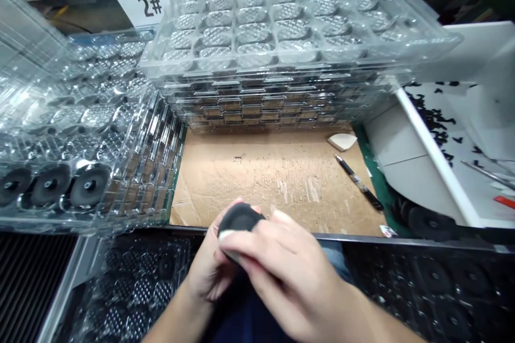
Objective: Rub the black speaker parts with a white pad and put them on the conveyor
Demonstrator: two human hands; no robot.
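A black round part [240,218], dark and disc-like, is held up in front of my body above the table's front edge. My left hand [211,262] wraps round it from the left and below, fingers closed. From the right, my right hand [285,262] is closed over its near side, the thumb lying across the face and the fingers bent underneath. Something small between the right fingertips cannot be ruled out, as they are partly hidden and blurred. Similar black round parts [89,185] sit in the front row of a clear tray at the left.
Stacked clear plastic trays [253,56] stand at the back, more trays [148,155] at the left. Cardboard [257,171] covers the middle, with a pen [359,182] and a pale wedge-shaped piece [342,141]. At right, a white bin [440,155] holds small black pieces [432,118]. Dark trays [446,289] lie below.
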